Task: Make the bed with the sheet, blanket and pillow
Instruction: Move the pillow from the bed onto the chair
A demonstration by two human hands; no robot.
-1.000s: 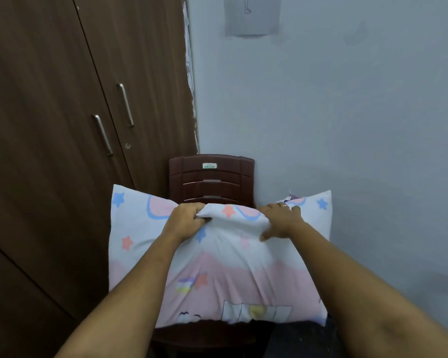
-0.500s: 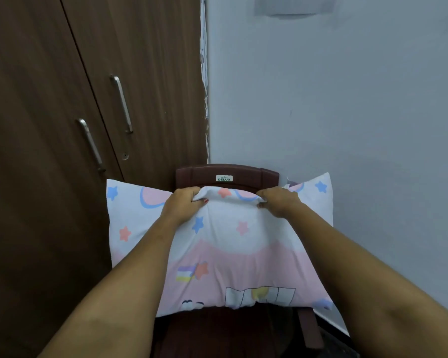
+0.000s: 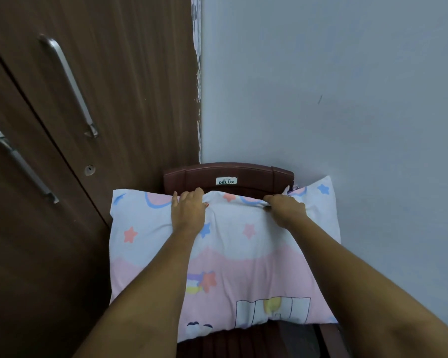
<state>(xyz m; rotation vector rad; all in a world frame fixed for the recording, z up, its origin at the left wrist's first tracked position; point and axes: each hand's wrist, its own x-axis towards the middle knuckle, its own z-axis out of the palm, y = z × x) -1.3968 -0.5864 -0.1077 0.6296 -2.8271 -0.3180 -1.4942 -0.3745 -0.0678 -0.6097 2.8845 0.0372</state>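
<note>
Count: one wall, one wardrobe, one pillow, one chair, two hands, two door handles, one label, one keyhole.

Wall: one, pale grey-blue, filling the right half of the head view.

Wardrobe: one, dark brown wood grain, filling the left half. Two doors are showing, meeting the wall at the corner.

Pillow: one, in a printed cover, white with stars on the far part and pink on the near part. It is lying across the chair in the corner. Its long axis is running left to right across my view, with the short ends overhanging the seat on both sides. The far long edge is sitting against the chair back; the near long edge is pointing toward me. The print is reading upright from my side.

Chair: one, dark maroon. Only the top of the back and a strip of seat under the pillow's near edge are showing.

Left hand: I am curling the fingers over the pillow's far edge, left of centre, gripping it.

Right hand: I am pinching a bunched fold of the cover at the same far edge, right of centre. The fabric between my two hands is rising in a ridge.

Door handles: two metal bars, one upper, one lower, both slanting.

Label: one, white, reading DELUX, on the chair back.

Keyhole: one, beneath the upper handle.
</note>
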